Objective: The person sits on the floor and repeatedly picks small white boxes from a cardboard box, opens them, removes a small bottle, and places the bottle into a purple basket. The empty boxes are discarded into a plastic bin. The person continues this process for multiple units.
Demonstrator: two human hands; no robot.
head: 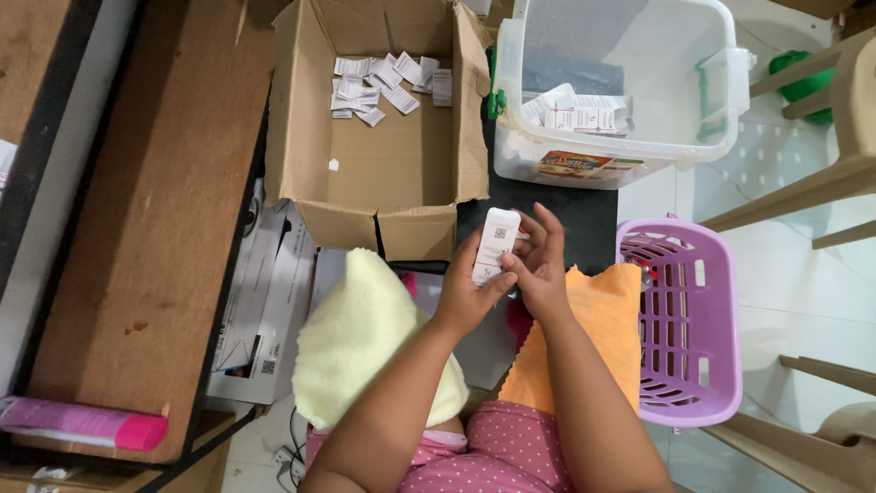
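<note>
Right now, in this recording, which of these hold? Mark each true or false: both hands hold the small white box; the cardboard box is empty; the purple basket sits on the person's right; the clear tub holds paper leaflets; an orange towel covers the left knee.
1. Both hands hold the small white box: true, with the left hand and right hand on it.
2. The cardboard box is empty: false, folded white leaflets lie inside.
3. The purple basket sits on the person's right: true.
4. The clear tub holds paper leaflets: true.
5. An orange towel covers the left knee: false, the yellow towel does; the orange towel lies on the right.
</note>
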